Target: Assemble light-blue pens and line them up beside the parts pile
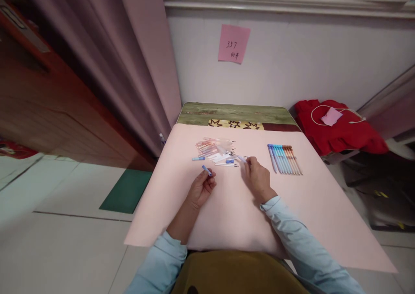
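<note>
My left hand (pixel 202 186) holds a small blue pen part (pixel 206 170) between its fingertips, just above the pink table cover (pixel 227 212). My right hand (pixel 256 176) reaches toward a loose heap of pen parts (pixel 215 151) and pinches a thin pale pen piece (pixel 241 158) at the heap's right edge. A white refill (pixel 226 164) and a blue cap (pixel 230 161) lie between the two hands. To the right of my right hand, a neat row of assembled blue and orange pens (pixel 285 158) lies side by side.
A purple curtain (pixel 129 65) hangs at the left beside a wooden door (pixel 39 108). A pink note (pixel 234 43) is stuck on the wall. Red cloth (pixel 337 132) with a white cable lies at the right. A green mat (pixel 126 190) lies on the tiled floor.
</note>
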`<control>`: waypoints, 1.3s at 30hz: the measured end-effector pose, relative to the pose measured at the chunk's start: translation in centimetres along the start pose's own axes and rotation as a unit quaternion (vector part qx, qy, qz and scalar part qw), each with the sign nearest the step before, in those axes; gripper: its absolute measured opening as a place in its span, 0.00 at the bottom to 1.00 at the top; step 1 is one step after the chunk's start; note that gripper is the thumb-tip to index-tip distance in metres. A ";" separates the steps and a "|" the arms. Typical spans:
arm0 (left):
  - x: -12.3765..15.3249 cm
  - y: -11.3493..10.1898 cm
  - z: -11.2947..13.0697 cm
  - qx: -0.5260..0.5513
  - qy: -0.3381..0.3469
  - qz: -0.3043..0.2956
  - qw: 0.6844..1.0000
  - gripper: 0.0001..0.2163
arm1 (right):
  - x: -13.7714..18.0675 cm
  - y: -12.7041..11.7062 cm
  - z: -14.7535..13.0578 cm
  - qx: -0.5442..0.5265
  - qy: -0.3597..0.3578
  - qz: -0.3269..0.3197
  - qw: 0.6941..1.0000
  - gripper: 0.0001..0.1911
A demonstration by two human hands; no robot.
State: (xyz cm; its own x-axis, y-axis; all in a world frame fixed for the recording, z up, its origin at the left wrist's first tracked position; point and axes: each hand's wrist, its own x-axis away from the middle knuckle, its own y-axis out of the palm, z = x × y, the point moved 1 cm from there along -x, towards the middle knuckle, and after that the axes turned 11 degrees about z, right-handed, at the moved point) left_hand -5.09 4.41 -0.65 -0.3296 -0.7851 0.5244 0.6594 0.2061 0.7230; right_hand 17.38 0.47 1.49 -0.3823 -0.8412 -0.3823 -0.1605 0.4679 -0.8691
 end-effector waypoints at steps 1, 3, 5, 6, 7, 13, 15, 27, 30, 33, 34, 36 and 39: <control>0.0 0.0 0.0 0.000 0.000 0.000 1.000 0.04 | 0.0 -0.1 -0.2 -0.019 -0.013 -0.001 1.000 0.13; 0.1 0.0 0.0 -0.001 0.002 0.000 1.000 0.05 | 0.0 0.0 -0.8 -0.050 -0.056 -0.008 0.997 0.13; 0.0 -0.1 -0.1 -0.001 0.004 -0.003 1.000 0.05 | -0.1 0.4 -1.4 -0.062 -0.091 -0.021 0.994 0.12; 0.0 -0.2 -0.1 -0.001 0.005 -0.006 1.000 0.05 | -0.2 0.7 -1.6 -0.060 -0.098 -0.028 0.993 0.11; 0.0 -0.2 -0.1 -0.001 0.005 -0.009 1.000 0.05 | -0.3 1.0 -1.7 -0.056 -0.099 -0.036 0.993 0.10; -0.2 -0.4 -0.3 0.008 0.006 -0.031 0.999 0.06 | -1.4 1.9 -1.7 -0.029 -0.073 -0.082 0.994 0.10; -0.2 -0.4 -0.3 0.010 0.006 -0.035 0.999 0.07 | -1.7 1.8 -1.7 -0.026 -0.069 -0.092 0.993 0.10; -0.8 -1.0 -0.4 0.021 0.002 -0.041 0.999 0.08 | -2.5 2.3 -2.2 -0.085 -0.114 -0.097 0.985 0.07; -0.8 -1.0 -0.4 0.024 0.000 -0.043 0.999 0.09 | -3.0 2.3 -2.2 -0.062 -0.130 -0.136 0.980 0.08; -0.9 -1.1 -0.5 0.032 -0.002 -0.046 0.998 0.08 | -3.4 1.8 -2.3 -0.033 -0.168 -0.172 0.970 0.09; -0.9 -1.1 -0.5 0.033 -0.001 -0.047 0.998 0.08 | -3.3 1.4 -2.4 -0.025 -0.181 -0.174 0.968 0.09; -1.0 -1.2 -0.5 0.033 0.004 -0.049 0.998 0.07 | -3.0 0.5 -2.6 -0.020 -0.191 -0.157 0.969 0.08; -1.0 -1.1 -0.4 0.025 0.004 -0.065 0.998 0.06 | -1.8 -0.8 -3.3 -0.054 -0.153 -0.111 0.980 0.08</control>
State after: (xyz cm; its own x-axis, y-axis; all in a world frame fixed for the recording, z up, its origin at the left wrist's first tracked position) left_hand -5.18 4.75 -2.14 -0.4046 -0.8113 0.4220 0.5776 0.1311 0.8057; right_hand 15.22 2.46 3.94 -0.0383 -0.9596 -0.2787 -0.3110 0.2765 -0.9093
